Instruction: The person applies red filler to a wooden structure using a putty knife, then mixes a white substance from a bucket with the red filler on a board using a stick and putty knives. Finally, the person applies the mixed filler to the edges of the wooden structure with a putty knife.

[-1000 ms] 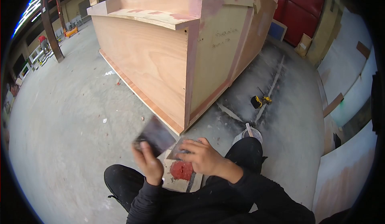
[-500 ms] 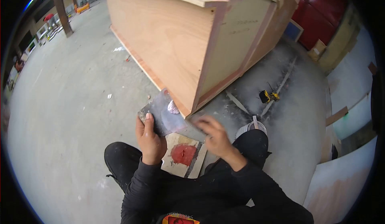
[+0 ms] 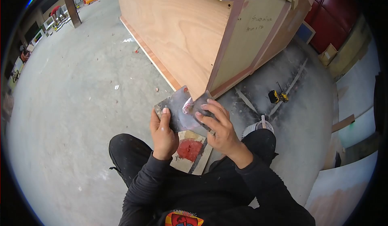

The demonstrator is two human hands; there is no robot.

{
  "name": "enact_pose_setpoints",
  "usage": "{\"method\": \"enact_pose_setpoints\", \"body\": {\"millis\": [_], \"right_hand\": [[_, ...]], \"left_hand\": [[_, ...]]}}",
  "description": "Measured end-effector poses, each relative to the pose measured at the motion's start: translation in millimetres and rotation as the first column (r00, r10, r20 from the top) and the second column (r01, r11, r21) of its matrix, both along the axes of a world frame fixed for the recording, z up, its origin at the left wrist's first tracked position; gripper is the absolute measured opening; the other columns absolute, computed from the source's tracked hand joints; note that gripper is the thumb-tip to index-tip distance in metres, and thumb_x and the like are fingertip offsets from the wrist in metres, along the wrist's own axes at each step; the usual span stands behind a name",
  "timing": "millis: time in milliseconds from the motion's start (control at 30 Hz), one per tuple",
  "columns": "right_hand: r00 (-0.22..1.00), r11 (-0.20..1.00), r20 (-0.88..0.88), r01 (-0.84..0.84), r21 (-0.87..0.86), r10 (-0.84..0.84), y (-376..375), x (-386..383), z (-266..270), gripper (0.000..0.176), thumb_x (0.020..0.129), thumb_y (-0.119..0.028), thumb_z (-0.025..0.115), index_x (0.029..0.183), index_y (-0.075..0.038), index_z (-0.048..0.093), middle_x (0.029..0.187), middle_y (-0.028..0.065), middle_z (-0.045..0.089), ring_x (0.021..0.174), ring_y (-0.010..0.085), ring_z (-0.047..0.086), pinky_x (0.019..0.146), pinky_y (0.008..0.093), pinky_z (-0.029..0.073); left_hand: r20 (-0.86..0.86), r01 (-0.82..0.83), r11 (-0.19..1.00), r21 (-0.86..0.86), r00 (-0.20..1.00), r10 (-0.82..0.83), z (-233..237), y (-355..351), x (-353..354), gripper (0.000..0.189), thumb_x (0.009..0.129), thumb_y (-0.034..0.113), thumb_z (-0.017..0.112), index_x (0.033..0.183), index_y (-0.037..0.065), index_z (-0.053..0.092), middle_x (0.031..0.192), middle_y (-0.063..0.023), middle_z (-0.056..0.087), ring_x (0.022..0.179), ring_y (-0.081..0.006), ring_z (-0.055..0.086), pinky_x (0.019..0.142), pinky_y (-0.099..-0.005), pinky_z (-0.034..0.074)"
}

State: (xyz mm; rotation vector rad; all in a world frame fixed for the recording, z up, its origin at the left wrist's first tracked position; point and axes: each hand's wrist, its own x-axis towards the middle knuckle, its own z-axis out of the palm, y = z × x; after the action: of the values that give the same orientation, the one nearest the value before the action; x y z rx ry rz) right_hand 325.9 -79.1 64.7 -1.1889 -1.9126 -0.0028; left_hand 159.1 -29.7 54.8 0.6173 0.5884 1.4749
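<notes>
My left hand grips a flat, grey-smeared putty board by its left edge, thumb on top. On the board sits a lump of pale pink putty. Held in my right hand is a dark, thin putty scraper, its blade at the putty and partly hidden by my fingers. Just beyond both tools is the lower corner of a large plywood cabinet, with pinkish filler along its edges.
Between my knees lies a wooden board with a red patch. A bucket with a stick stands by my right knee. A yellow-black power drill rests on the dusty floor. White panels are at the right. Other people are far left.
My right hand has moved in to the putty board, bringing the scraper to the putty. The board and both hands appear slightly farther right as the view has shifted.
</notes>
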Motion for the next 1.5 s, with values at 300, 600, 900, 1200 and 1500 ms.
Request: {"method": "enact_pose_setpoints", "body": {"millis": [300, 600, 900, 1200, 1500], "right_hand": [[0.964, 0.986, 0.207, 0.156, 0.057, -0.165, -1, 10, 39, 0.046, 0.069, 0.005, 0.053, 0.111, -0.009, 0.066, 0.118, 0.0107, 0.058, 0.12, 0.033, 0.051, 0.095, 0.0453, 0.036], [0.995, 0.994, 0.035, -0.086, -0.062, 0.088, -4, -3, 15, 0.048, 0.068, 0.004, 0.058, 0.114, -0.008, 0.066, 0.119, 0.0118, 0.057, 0.121, 0.033, 0.05, 0.096, 0.0452, 0.035], [0.97, 0.982, 0.178, 0.178, -0.057, -0.165, -11, 28, 8, 0.051, 0.062, 0.006, 0.06, 0.11, -0.009, 0.067, 0.119, 0.0105, 0.058, 0.12, 0.0338, 0.051, 0.095, 0.0454, 0.036], [1.0, 0.998, 0.031, 0.001, -0.07, 0.001, -15, -5, 19, 0.052, 0.062, 0.007, 0.058, 0.11, -0.009, 0.069, 0.116, 0.0104, 0.059, 0.121, 0.0333, 0.051, 0.095, 0.0453, 0.036], [0.985, 0.976, 0.057, 0.17, -0.139, -0.163, -6, 21, 11, 0.052, 0.066, 0.009, 0.053, 0.114, -0.008, 0.063, 0.119, 0.0099, 0.057, 0.12, 0.0324, 0.051, 0.093, 0.0445, 0.037]], "left_hand": [[-0.534, -0.037, 0.935, 0.353, 0.813, 0.233, -1, -5, -7, 0.018, 0.102, 0.013, 0.047, 0.113, 0.0, 0.053, 0.091, 0.0019, 0.055, 0.083, -0.0056, 0.048, 0.074, -0.0204, 0.041], [0.029, 0.022, 0.997, -0.07, 0.999, -0.02, -1, 3, 3, 0.018, 0.102, 0.012, 0.043, 0.113, 0.001, 0.05, 0.1, -0.0073, 0.061, 0.086, -0.0137, 0.059, 0.077, -0.0309, 0.051], [-0.017, 0.0, 1.0, 0.017, 1.0, 0.0, -18, 14, -7, 0.021, 0.101, 0.013, 0.046, 0.12, 0.004, 0.048, 0.106, -0.005, 0.06, 0.093, -0.0142, 0.06, 0.083, -0.0316, 0.051], [-0.113, -0.002, 1.0, 0.009, 0.994, 0.003, -7, 3, 1, 0.02, 0.101, 0.012, 0.045, 0.117, 0.0, 0.049, 0.104, -0.0065, 0.06, 0.093, -0.0133, 0.059, 0.083, -0.0297, 0.049], [-0.499, -0.118, 0.95, 0.288, 0.829, 0.254, -10, 4, -9, 0.021, 0.101, 0.014, 0.047, 0.116, -0.001, 0.051, 0.1, -0.0043, 0.06, 0.088, -0.0092, 0.055, 0.079, -0.0255, 0.046]]}}
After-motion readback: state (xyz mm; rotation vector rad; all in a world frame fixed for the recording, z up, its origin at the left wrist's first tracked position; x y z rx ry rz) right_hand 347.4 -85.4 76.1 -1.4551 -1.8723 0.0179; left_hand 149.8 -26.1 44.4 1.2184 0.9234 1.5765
